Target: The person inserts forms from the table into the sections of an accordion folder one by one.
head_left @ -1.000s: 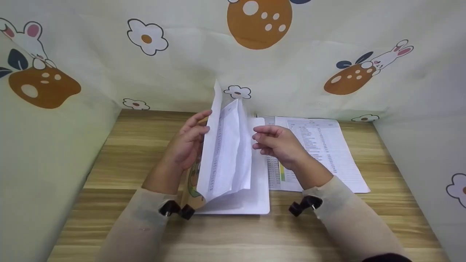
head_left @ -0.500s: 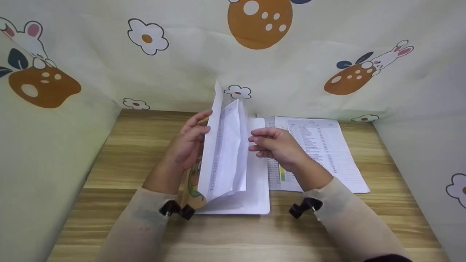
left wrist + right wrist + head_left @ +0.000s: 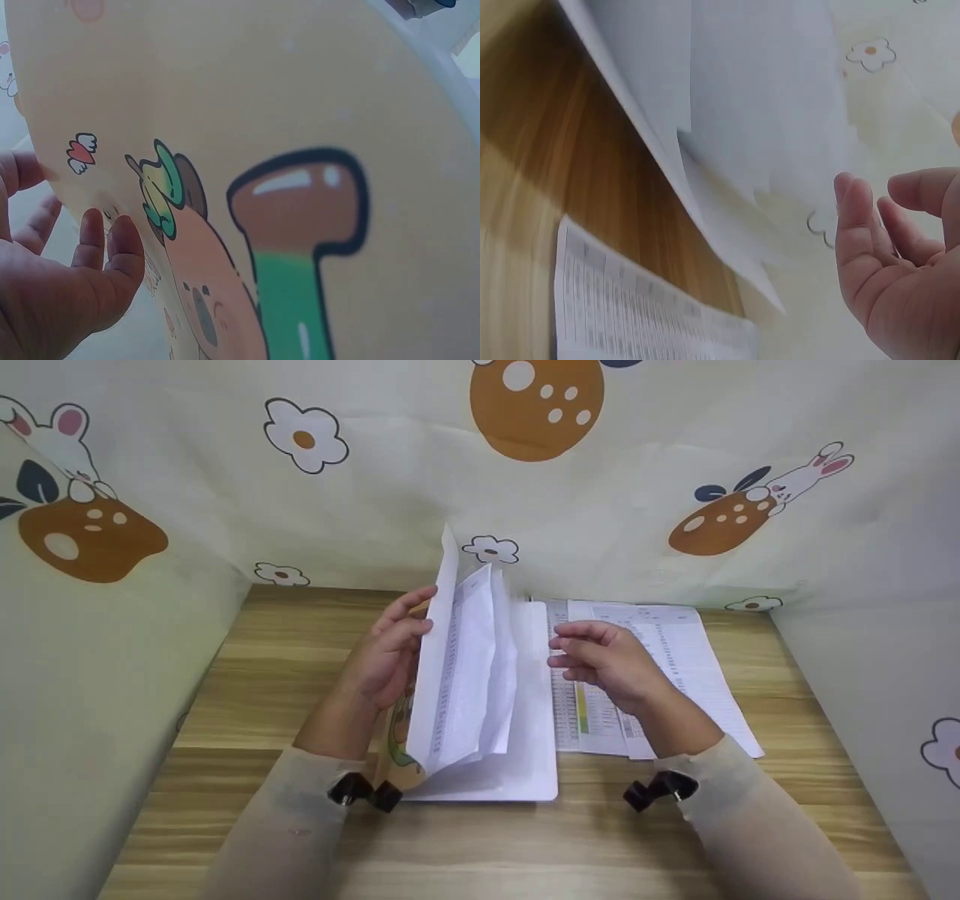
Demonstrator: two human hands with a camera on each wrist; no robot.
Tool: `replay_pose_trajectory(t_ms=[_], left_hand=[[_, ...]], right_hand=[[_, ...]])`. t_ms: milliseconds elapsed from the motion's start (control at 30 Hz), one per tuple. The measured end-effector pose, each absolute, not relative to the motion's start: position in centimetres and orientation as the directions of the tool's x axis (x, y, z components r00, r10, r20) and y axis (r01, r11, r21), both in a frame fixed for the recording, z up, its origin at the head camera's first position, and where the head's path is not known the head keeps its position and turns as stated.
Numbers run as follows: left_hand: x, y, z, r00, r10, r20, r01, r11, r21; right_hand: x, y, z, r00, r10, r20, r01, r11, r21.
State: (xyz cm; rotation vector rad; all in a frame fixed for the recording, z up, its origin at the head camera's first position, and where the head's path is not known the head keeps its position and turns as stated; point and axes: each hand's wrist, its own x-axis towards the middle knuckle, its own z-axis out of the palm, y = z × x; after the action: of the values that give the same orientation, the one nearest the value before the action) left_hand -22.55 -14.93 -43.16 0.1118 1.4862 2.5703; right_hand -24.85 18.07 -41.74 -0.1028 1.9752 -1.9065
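A booklet (image 3: 534, 720) with white inner faces lies opened in the head view. Its tan cartoon-printed cover (image 3: 315, 82) fills much of the left wrist view. My left hand (image 3: 379, 660) holds this cover tilted upright, thumb and index fingertips at its upper edge. Several white sheets (image 3: 469, 675) stand fanned between the raised cover and the flat right half; one bears a column of print. My right hand (image 3: 607, 664) is to their right, fingers loosely bent, with nothing between thumb and fingertips. In the right wrist view, a gap separates its fingertips (image 3: 853, 199) from the sheets.
Printed papers (image 3: 694, 682) lie overlapped on the wooden table (image 3: 787, 795), right of the booklet and partly under my right hand. A cloth (image 3: 390, 495) with fruit, rabbit and flower prints rises behind and at both sides. A small black mount sits on each wrist.
My right hand moved slightly left to the sheets, then drew back right over the printed papers. The rightmost loose sheets shifted and now stand by themselves. My left hand kept its place.
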Motion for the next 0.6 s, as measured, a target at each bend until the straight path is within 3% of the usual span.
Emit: replay_pose_trajectory(t_ms=[500,600], left_hand=[[-22.7,-15.1,-43.1,-0.987,0.159,-0.01,-0.087,-0.488,0.868],[-22.7,-15.1,-43.0,-0.987,0.158,-0.015,-0.09,-0.479,0.873]], right_hand=[[-25.0,28.8,-43.4,-0.956,-0.074,-0.284,0.27,0.162,-0.949],[-25.1,31.1,-43.8,-0.96,-0.016,-0.28,0.276,0.129,-0.952]])
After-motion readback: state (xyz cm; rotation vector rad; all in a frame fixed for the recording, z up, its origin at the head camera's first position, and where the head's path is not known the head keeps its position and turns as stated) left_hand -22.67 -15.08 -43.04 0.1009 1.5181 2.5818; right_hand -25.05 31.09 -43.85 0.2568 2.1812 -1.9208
